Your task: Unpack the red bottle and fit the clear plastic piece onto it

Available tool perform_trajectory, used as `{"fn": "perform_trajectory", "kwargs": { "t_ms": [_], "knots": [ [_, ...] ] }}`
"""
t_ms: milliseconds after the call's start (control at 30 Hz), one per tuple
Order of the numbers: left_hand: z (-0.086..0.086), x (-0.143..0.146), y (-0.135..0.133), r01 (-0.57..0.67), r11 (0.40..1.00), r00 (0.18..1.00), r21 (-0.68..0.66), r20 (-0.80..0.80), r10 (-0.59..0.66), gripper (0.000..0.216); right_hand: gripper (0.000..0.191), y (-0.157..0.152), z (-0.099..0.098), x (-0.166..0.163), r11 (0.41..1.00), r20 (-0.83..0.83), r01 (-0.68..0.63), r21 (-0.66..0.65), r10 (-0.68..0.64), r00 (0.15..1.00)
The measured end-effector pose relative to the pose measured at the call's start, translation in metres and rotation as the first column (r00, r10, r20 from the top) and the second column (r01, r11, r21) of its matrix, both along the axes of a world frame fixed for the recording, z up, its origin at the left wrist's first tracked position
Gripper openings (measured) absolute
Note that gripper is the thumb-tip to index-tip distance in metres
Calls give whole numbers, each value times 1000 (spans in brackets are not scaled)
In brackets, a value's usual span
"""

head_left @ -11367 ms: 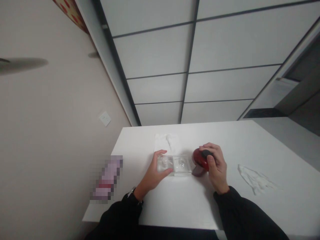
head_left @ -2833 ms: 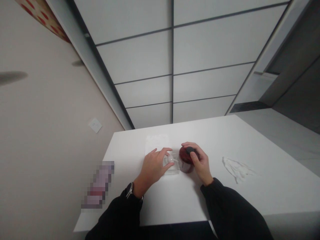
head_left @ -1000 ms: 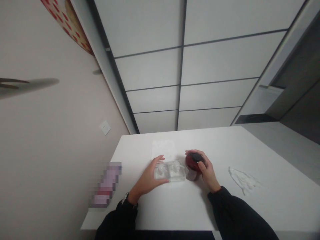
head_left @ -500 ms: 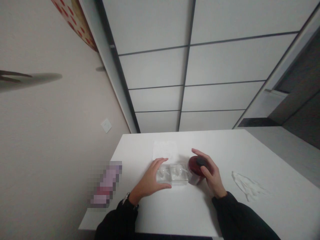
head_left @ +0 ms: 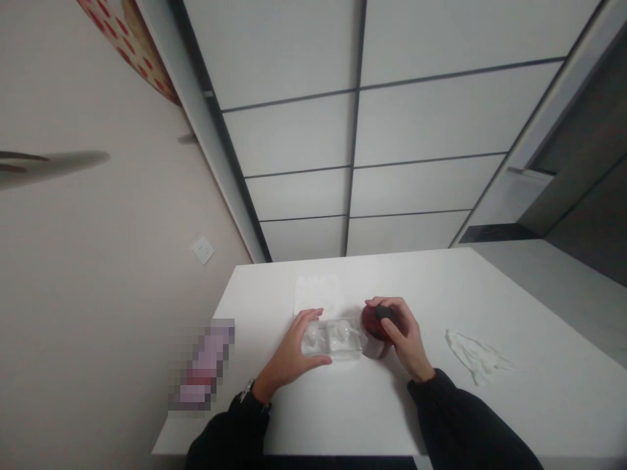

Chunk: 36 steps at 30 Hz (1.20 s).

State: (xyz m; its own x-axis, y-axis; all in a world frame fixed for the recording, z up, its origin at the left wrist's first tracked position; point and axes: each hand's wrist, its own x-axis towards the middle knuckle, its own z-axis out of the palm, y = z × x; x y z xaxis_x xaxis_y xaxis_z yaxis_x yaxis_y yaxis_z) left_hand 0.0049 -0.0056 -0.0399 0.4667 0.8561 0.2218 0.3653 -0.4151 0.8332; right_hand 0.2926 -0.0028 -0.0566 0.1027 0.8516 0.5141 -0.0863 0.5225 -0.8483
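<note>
We look down on a white counter (head_left: 343, 414) where two hands work close together near the middle. A clear two-part container (head_left: 343, 349), with a rounded, see-through knob on each half, lies between them. The left hand (head_left: 287, 358) curves around its left end, thumb along the near side and fingers along the far side; we cannot tell whether they press on it or only rest around it. The right hand (head_left: 407, 336) grasps a dark red round object (head_left: 372, 325) just beyond the container's right end, fingers curled over its far side and thumb at its black top piece (head_left: 383, 313). The lower part of this object is paler and stands very near the clear container, though we cannot tell if the two touch. Just behind the clear container, we see a faint white sheet (head_left: 318, 290) lying flat. Well to the right of the right hand is a crumpled white cloth (head_left: 476, 356). Well to the left of the left hand, by the counter's edge, lies a pinkish item (head_left: 203, 365) blurred into squares. Both arms wear black sleeves.
</note>
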Motion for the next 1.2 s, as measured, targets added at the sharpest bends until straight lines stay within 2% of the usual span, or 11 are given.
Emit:
{"fn": "perform_trajectory", "kwargs": {
  "t_ms": [67, 133, 233, 300, 400, 467, 567, 767, 900, 1000, 1200],
  "knots": [
    [5, -6, 1, -13, 999, 1000, 35, 13, 12, 113, 20, 0, 0, -1, 1000, -2, 11, 9, -11, 1000],
    [18, -11, 2, -45, 995, 998, 89, 42, 42, 113, 24, 1, 2, -2, 1000, 5, 9, 16, -9, 1000],
    [52, -2, 4, -58, 986, 997, 155, 52, 51, 81, 34, 2, 4, -1, 1000, 23, -10, 10, 9, 1000],
    [78, 20, 5, 36, 986, 999, 160, -3, -36, 61, 39, 3, 3, 0, 1000, 28, -11, 1, 11, 1000],
    [110, 65, 6, 278, 948, 957, 155, -128, -259, 53, 51, 4, -2, -1, 1000, 5, -9, -7, 9, 1000],
    [121, 90, 8, 376, 918, 918, 126, -187, -350, 55, 65, 5, -5, -2, 1000, -19, -16, -14, 16, 1000],
    [124, 105, 11, 358, 927, 925, 113, -182, -335, 62, 73, 5, -8, -5, 999, -45, -31, -33, 30, 999],
    [115, 91, 11, 128, 979, 986, 161, -129, -108, 48, 66, 3, -5, -7, 997, -68, -63, -54, 59, 996],
    [118, 100, 11, 252, 946, 964, 202, -141, -227, 58, 69, 4, -7, -6, 997, -71, -62, -55, 58, 996],
    [125, 108, 14, 350, 914, 929, 204, -199, -312, 57, 69, 5, -9, -6, 997, -71, -41, -60, 36, 997],
    [134, 113, 21, 390, 905, 887, 172, -334, -318, 49, 68, 4, -7, -8, 997, -74, -14, -77, 8, 997]
  ]
}}
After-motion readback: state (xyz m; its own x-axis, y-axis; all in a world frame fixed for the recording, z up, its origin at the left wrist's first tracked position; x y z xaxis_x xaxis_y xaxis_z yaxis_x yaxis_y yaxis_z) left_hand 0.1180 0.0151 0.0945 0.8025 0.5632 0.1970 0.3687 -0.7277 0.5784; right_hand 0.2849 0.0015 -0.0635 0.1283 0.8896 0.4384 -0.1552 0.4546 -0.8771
